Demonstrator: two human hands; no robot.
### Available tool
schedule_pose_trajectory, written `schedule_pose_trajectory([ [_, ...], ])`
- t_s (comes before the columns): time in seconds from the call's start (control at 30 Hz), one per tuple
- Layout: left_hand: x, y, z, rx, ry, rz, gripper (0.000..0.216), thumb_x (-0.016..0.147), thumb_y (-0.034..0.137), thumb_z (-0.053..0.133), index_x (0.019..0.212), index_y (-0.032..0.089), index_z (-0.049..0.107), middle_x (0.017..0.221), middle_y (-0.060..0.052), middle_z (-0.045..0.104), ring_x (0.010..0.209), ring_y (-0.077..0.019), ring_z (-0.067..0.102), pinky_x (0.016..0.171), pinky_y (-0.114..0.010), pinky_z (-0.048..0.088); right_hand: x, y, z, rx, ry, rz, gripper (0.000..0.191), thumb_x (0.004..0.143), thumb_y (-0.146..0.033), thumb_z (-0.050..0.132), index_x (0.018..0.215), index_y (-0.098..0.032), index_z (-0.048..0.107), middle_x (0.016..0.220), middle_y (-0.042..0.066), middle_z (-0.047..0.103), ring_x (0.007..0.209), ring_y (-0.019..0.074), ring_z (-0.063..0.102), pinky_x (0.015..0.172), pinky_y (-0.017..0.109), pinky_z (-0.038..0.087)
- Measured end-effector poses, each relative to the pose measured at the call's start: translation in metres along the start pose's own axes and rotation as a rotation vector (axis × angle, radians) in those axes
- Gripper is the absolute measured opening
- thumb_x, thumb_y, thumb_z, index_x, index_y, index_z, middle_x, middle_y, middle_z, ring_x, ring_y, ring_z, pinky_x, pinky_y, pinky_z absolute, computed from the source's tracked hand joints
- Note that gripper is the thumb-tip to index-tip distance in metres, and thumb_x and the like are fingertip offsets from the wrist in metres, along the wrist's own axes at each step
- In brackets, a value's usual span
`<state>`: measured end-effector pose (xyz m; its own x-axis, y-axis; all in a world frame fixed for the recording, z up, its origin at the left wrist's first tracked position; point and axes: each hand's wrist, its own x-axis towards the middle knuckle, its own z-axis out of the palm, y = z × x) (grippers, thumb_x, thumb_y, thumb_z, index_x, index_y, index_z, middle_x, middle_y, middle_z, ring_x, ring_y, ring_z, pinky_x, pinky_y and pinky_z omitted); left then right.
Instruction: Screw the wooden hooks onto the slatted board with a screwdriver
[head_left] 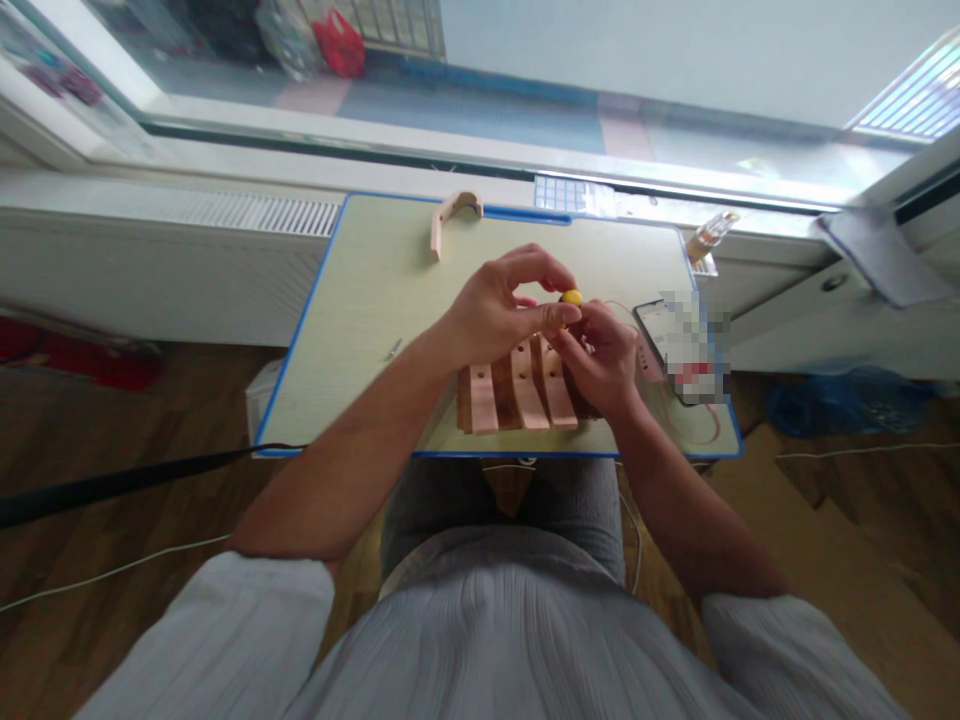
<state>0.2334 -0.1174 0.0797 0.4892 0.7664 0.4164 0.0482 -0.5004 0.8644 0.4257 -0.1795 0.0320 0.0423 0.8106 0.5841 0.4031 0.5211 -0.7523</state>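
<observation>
My left hand (517, 300) is closed around what looks like a screwdriver (572, 297), its yellow-and-black handle end showing above the fingers. Just below it, my right hand (604, 350) is closed with thumb and fingers pinched together; what they grip is hidden. Both hands are over a dark brown wooden board (505, 405) near the table's front edge. Three pale wooden pieces (529, 400) with drilled holes lie side by side across that board. A separate curved wooden hook (442, 220) stands at the back of the table. One small screw (395, 348) lies left of my left forearm.
The pale table (352, 290) has a blue rim. On its right lie a phone (671, 345), partly blurred, and a thin cord. A small bottle (711, 237) stands by the back right corner. A black strap (150, 480) reaches the front left corner. Behind are a window and radiator (150, 270).
</observation>
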Motion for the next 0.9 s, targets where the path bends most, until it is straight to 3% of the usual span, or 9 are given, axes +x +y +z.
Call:
schedule_pose_trajectory([
  [0.13, 0.000, -0.001, 0.000, -0.033, -0.015, 0.004, 0.029, 0.095, 0.048, 0.086, 0.112, 0.024, 0.084, 0.122, -0.009, 0.075, 0.116, -0.0223, 0.072, 0.084, -0.030, 0.066, 0.000, 0.000, 0.000, 0.061, -0.026, 0.014, 0.025, 0.103, -0.047, 0.079, 0.095, -0.024, 0.073, 0.077, -0.004, 0.056, 0.069, 0.0135, 0.050, 0.062, 0.031, 0.042],
  [0.33, -0.002, 0.003, 0.003, -0.033, -0.046, 0.009, 0.026, 0.100, 0.031, 0.076, 0.124, 0.027, 0.085, 0.129, -0.008, 0.075, 0.120, -0.0227, 0.075, 0.096, -0.038, 0.067, -0.003, 0.004, 0.006, 0.120, 0.039, 0.087, 0.038, 0.100, -0.052, 0.082, 0.085, -0.026, 0.060, 0.068, -0.009, 0.050, 0.059, 0.0099, 0.041, 0.054, 0.029, 0.034],
  [0.5, -0.004, 0.008, 0.002, 0.035, -0.031, 0.008, 0.036, 0.097, 0.033, 0.076, 0.132, 0.025, 0.082, 0.127, -0.008, 0.077, 0.118, -0.0214, 0.076, 0.101, -0.040, 0.065, -0.010, 0.006, 0.009, 0.119, 0.141, 0.054, 0.034, 0.102, -0.052, 0.081, 0.089, -0.027, 0.063, 0.075, -0.006, 0.054, 0.063, 0.0110, 0.048, 0.058, 0.029, 0.046],
  [0.6, -0.002, 0.006, 0.004, 0.054, -0.005, 0.015, 0.032, 0.097, 0.031, 0.073, 0.126, 0.023, 0.081, 0.125, -0.008, 0.078, 0.115, -0.0207, 0.076, 0.100, -0.039, 0.065, -0.013, 0.007, 0.011, 0.138, 0.228, 0.035, 0.025, 0.104, -0.051, 0.079, 0.104, -0.027, 0.070, 0.088, -0.003, 0.065, 0.072, 0.0127, 0.060, 0.068, 0.032, 0.056],
  [0.7, -0.001, 0.005, 0.006, 0.140, 0.038, 0.075, 0.023, 0.097, 0.026, 0.070, 0.116, 0.022, 0.080, 0.117, -0.006, 0.079, 0.111, -0.0208, 0.076, 0.100, -0.041, 0.064, -0.013, 0.006, 0.010, 0.162, 0.264, 0.057, 0.025, 0.105, -0.051, 0.078, 0.110, -0.027, 0.071, 0.093, -0.002, 0.068, 0.073, 0.0120, 0.064, 0.067, 0.030, 0.057],
  [0.8, -0.008, 0.013, 0.004, 0.338, 0.069, 0.163, 0.011, 0.098, 0.026, 0.071, 0.104, 0.022, 0.080, 0.110, -0.005, 0.080, 0.112, -0.0231, 0.074, 0.107, -0.045, 0.059, -0.013, 0.000, 0.001, 0.215, 0.284, 0.143, 0.029, 0.103, -0.053, 0.079, 0.107, -0.027, 0.065, 0.082, -0.006, 0.063, 0.058, 0.0089, 0.057, 0.055, 0.027, 0.050],
  [0.9, -0.029, 0.031, 0.001, 0.538, 0.022, 0.158, 0.009, 0.100, 0.027, 0.072, 0.100, 0.022, 0.080, 0.111, -0.005, 0.082, 0.116, -0.0264, 0.072, 0.109, -0.049, 0.056, -0.020, -0.007, -0.010, 0.259, 0.283, 0.197, 0.031, 0.100, -0.051, 0.083, 0.102, -0.028, 0.062, 0.070, -0.009, 0.061, 0.051, 0.0091, 0.056, 0.051, 0.025, 0.046],
])
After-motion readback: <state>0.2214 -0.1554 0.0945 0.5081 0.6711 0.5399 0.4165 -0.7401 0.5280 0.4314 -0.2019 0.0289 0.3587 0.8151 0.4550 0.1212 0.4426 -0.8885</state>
